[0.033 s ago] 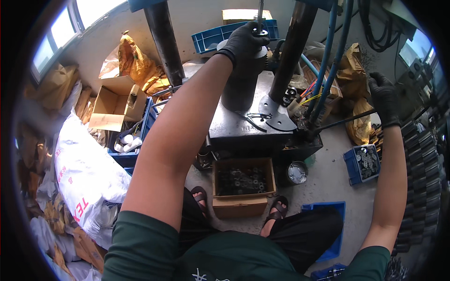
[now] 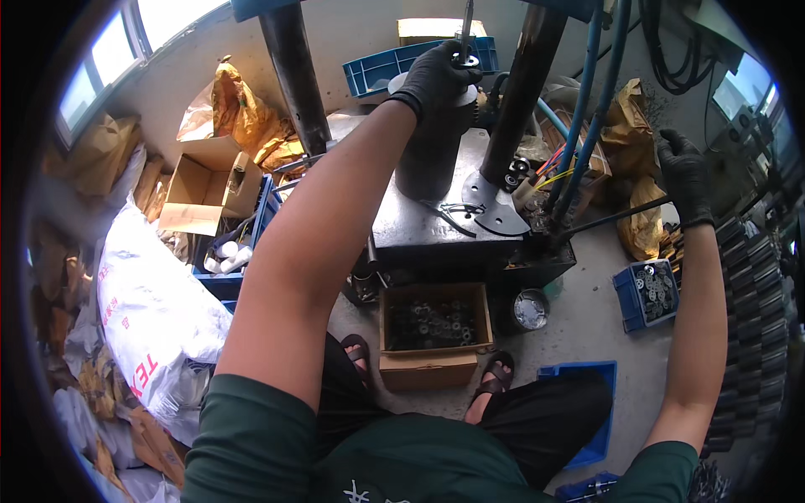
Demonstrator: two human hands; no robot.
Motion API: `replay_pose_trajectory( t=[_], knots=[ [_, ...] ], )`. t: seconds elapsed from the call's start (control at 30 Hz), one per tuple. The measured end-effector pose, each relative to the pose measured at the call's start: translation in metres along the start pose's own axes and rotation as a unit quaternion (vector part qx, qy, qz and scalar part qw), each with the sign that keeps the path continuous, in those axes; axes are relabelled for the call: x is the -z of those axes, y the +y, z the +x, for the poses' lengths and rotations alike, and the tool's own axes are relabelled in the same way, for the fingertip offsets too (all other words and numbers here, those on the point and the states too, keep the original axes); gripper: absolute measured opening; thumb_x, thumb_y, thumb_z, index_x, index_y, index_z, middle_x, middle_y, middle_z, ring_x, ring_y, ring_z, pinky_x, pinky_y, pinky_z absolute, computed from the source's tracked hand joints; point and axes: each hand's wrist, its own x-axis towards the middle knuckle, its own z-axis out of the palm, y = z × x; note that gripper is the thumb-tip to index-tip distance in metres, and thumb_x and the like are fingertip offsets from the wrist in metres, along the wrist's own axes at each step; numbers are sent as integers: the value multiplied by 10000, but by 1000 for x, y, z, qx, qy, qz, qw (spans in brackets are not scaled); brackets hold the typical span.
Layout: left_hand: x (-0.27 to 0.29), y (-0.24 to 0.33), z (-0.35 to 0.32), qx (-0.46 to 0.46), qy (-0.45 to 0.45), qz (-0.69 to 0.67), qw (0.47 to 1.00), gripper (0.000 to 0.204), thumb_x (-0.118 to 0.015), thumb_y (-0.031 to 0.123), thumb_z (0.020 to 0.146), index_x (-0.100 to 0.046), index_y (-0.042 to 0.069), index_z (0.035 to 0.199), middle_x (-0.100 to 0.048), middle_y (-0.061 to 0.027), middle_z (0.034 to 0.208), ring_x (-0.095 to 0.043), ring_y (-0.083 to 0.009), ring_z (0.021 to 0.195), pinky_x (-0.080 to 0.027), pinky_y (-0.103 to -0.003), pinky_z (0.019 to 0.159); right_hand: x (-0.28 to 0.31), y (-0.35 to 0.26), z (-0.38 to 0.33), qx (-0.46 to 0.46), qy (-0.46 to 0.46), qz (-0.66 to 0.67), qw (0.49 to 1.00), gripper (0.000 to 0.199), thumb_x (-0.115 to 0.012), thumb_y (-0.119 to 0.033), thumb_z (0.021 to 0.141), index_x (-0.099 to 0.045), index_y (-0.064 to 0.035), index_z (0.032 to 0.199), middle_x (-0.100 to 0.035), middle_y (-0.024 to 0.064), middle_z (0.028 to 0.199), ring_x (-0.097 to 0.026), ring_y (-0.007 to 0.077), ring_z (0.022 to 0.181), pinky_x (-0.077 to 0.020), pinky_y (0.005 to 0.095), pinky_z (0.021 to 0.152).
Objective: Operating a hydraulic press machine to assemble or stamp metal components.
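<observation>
My left hand [image 2: 438, 77], in a black glove, reaches up to the top of a thick dark cylinder [image 2: 428, 155] on the press. Its fingers close on a small round metal part [image 2: 466, 61], directly below a thin upright rod [image 2: 466, 23]. The fingers cover most of that part's edge. Off to the right, my right hand [image 2: 686, 180], also black-gloved, is raised with curled fingers. Against its lower edge lies the end of a long black lever [image 2: 620, 216] coming from the machine. Whatever is inside the right hand is hidden.
Two dark columns flank the cylinder above the metal press table [image 2: 411, 226]. A cardboard box [image 2: 436, 365] of small metal rings stands between my feet. Blue bins [image 2: 627, 293], hoses [image 2: 597, 109], a white sack [image 2: 155, 310] and stacked metal cylinders [image 2: 746, 335] surround the machine.
</observation>
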Motion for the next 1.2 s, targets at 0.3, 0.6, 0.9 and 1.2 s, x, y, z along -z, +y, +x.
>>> replay_pose_trajectory(
  t=[0.3,0.6,0.9,1.2],
  knots=[
    [2,55,-158,-160,13,-72,984,561,-814,9,819,-568,85,1318,-649,-74,1196,-635,-245,1161,-508,-374,1026,27,-29,-40,-34,-29,-37,998,419,-604,-164,971,-644,-91,1382,-725,243,1103,-722,378,997,-565,421,855],
    [14,64,-302,-156,-230,-74,958,506,-740,215,917,-592,146,1396,-612,-134,1351,-684,-331,1092,-572,-427,963,72,-93,-179,220,-136,-90,962,514,-700,-35,853,-611,-38,1359,-690,201,1013,-679,389,873,-548,458,775],
    [15,71,-311,-331,-236,37,913,700,-728,144,811,-528,215,1478,-566,-121,1406,-672,-335,974,-559,-452,802,-40,-214,-263,-450,-330,644,523,529,-568,-511,1026,-596,-99,1358,-668,147,1217,-673,301,1100,-587,495,893],
    [2,54,-320,11,-321,-171,931,500,-712,75,898,-603,141,1381,-621,-158,1284,-677,-341,1147,-569,-432,997,-89,-233,-278,-543,-347,695,318,623,-440,-693,1013,-622,-182,1321,-680,62,1020,-665,243,749,-573,455,622]
  ],
)
